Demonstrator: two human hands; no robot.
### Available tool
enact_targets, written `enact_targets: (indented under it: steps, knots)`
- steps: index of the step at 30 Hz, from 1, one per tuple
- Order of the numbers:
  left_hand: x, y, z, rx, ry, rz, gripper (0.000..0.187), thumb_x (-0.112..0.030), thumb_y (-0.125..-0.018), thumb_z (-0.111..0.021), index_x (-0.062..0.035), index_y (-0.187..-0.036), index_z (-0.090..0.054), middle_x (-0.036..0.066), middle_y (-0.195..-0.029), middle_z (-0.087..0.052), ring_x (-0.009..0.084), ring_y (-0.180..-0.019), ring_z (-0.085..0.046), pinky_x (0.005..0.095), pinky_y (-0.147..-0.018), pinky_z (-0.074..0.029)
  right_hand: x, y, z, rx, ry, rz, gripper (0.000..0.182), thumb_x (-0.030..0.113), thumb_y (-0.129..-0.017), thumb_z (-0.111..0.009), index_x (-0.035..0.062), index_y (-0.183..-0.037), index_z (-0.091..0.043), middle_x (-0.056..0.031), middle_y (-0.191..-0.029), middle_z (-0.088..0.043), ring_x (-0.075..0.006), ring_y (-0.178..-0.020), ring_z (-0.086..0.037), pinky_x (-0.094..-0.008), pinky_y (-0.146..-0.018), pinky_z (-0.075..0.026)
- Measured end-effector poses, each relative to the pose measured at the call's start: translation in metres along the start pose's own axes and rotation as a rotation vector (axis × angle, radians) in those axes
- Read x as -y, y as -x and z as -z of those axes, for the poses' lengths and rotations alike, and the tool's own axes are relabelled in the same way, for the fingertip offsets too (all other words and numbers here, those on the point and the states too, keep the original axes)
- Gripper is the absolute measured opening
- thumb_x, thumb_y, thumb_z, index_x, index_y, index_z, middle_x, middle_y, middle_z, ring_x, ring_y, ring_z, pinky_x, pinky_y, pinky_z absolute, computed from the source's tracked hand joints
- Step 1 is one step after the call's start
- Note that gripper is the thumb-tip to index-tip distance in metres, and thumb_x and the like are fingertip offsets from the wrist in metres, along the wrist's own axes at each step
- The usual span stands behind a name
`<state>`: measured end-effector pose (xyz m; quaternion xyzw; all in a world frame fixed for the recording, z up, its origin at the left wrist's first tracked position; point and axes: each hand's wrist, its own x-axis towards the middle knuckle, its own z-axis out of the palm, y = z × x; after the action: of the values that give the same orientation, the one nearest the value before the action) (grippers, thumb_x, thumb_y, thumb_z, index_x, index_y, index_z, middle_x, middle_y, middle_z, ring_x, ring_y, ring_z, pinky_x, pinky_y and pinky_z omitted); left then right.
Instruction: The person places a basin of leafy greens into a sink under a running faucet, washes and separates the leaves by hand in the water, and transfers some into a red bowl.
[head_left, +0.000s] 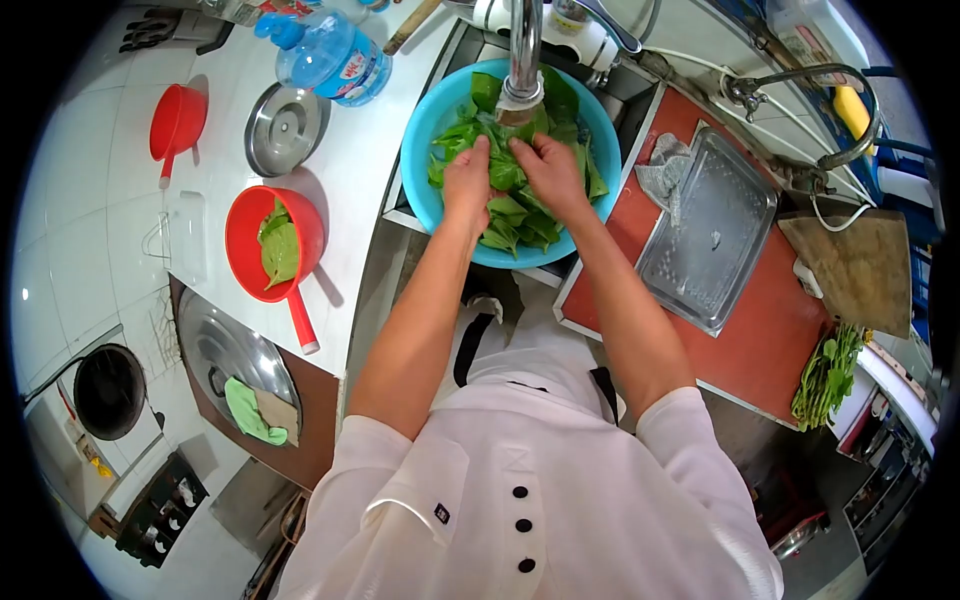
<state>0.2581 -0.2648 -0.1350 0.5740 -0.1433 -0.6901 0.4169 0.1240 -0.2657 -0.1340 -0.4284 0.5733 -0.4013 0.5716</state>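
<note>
A blue basin (423,190) full of green leaves (515,215) sits in the sink, beneath a metal faucet (526,50). Both hands are over the leaves inside the basin. My left hand (467,184) is on the left side, its fingers closed on leaves, thumb pointing up. On the right, my right hand (551,172) has its thumb and fingers pressed together on leaves too. The faucet's mouth is just above and between the two hands. Some fingertips are hidden among the leaves.
Left counter: a red ladle (240,235) holding leaves, another red ladle (178,125), a metal lid (285,130), a blue-capped bottle (345,65). Right: a metal tray (715,235), a grey cloth (664,175), a cutting board (855,265), a bundle of green stems (830,375).
</note>
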Motion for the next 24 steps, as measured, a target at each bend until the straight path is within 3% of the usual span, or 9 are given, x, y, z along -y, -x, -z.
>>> enact_targets:
  steps: [4, 6, 8, 10, 12, 16, 18, 20, 24]
  knots:
    - [-0.005, -0.003, 0.002, -0.009, 0.077, -0.136, 0.022, -0.02, -0.094, -0.055, -0.0022, -0.108, -0.059, 0.003, -0.091, -0.063, 0.01, -0.072, -0.056, 0.0242, -0.06, -0.046, -0.012, -0.002, 0.004, 0.028, -0.151, -0.054, 0.024, 0.021, -0.089, -0.062, -0.0027, -0.089, -0.063, -0.0006, -0.068, -0.06, -0.0089, -0.059, -0.051, -0.0281, -0.054, -0.041]
    - [-0.007, 0.006, 0.002, -0.168, -0.333, -0.305, 0.033, -0.018, -0.094, -0.055, 0.0018, -0.12, -0.053, 0.004, -0.101, -0.061, 0.0112, -0.086, -0.057, 0.0232, -0.073, -0.046, -0.007, -0.002, 0.008, -0.124, -0.183, 0.011, 0.026, 0.021, -0.088, -0.063, -0.0041, -0.095, -0.064, -0.0022, -0.075, -0.064, -0.0108, -0.061, -0.053, -0.0287, -0.058, -0.043]
    - [-0.003, 0.015, -0.001, -0.155, -0.404, -0.386, 0.037, -0.019, -0.093, -0.056, 0.0015, -0.124, -0.05, 0.004, -0.101, -0.061, 0.0114, -0.089, -0.056, 0.0232, -0.076, -0.045, 0.001, -0.004, 0.009, -0.108, -0.127, 0.038, 0.028, 0.021, -0.087, -0.064, -0.0027, -0.101, -0.064, -0.0043, -0.077, -0.065, -0.0091, -0.065, -0.054, -0.0267, -0.061, -0.044]
    - [0.001, 0.024, -0.013, -0.143, -0.473, -0.466, 0.043, -0.019, -0.092, -0.058, 0.0012, -0.129, -0.048, 0.003, -0.102, -0.06, 0.0116, -0.092, -0.056, 0.0233, -0.079, -0.044, 0.012, -0.001, 0.01, -0.1, 0.234, -0.011, 0.021, 0.017, -0.085, -0.063, -0.0006, -0.096, -0.064, -0.0098, -0.079, -0.066, -0.0171, -0.068, -0.06, -0.0294, -0.066, -0.046]
    - [0.001, 0.032, -0.031, 0.166, -0.121, -0.33, 0.038, -0.022, -0.091, -0.06, 0.0001, -0.122, -0.053, 0.002, -0.1, -0.061, 0.012, -0.091, -0.055, 0.0254, -0.078, -0.045, 0.01, 0.006, -0.002, -0.072, 0.298, 0.145, 0.019, 0.016, -0.084, -0.061, 0.0001, -0.094, -0.063, -0.0129, -0.085, -0.066, -0.024, -0.074, -0.062, -0.0325, -0.068, -0.047]
    - [-0.004, 0.008, -0.025, 0.182, 0.375, 0.074, 0.029, -0.025, -0.091, -0.06, -0.0033, -0.111, -0.057, 0.006, -0.103, -0.062, 0.0176, -0.093, -0.059, 0.0325, -0.085, -0.048, 0.016, 0.022, -0.024, -0.076, 0.555, 0.486, 0.016, 0.014, -0.083, -0.056, 0.0004, -0.091, -0.06, -0.0181, -0.104, -0.063, -0.0399, -0.089, -0.058, -0.0424, -0.073, -0.049]
    - [-0.009, 0.008, -0.02, 0.128, 0.423, 0.084, 0.03, -0.027, -0.092, -0.059, -0.005, -0.112, -0.056, 0.007, -0.099, -0.062, 0.0197, -0.086, -0.06, 0.0326, -0.079, -0.049, 0.02, 0.03, -0.02, -0.054, 0.602, 0.568, 0.023, 0.016, -0.085, -0.055, 0.0017, -0.102, -0.061, -0.0159, -0.113, -0.061, -0.0355, -0.1, -0.058, -0.0427, -0.082, -0.048]
    - [-0.021, 0.016, -0.011, 0.127, 0.537, 0.314, 0.025, -0.028, -0.093, -0.058, -0.006, -0.106, -0.056, 0.006, -0.092, -0.061, 0.0195, -0.082, -0.06, 0.0327, -0.076, -0.05, 0.021, 0.052, -0.016, 0.096, 0.721, 0.718, 0.028, 0.016, -0.087, -0.054, 0.0033, -0.112, -0.06, -0.0145, -0.119, -0.059, -0.0321, -0.109, -0.056, -0.0409, -0.092, -0.044]
    - [0.018, -0.02, 0.037, 0.248, 0.449, 0.261, 0.026, -0.024, -0.094, -0.055, -0.0042, -0.111, -0.056, 0.007, -0.101, -0.063, 0.0194, -0.091, -0.062, 0.0324, -0.079, -0.051, 0.011, 0.074, 0.007, 0.329, 0.541, 0.527, 0.035, 0.015, -0.086, -0.057, 0.0022, -0.119, -0.057, -0.0147, -0.123, -0.057, -0.0319, -0.115, -0.053, -0.0386, -0.095, -0.042]
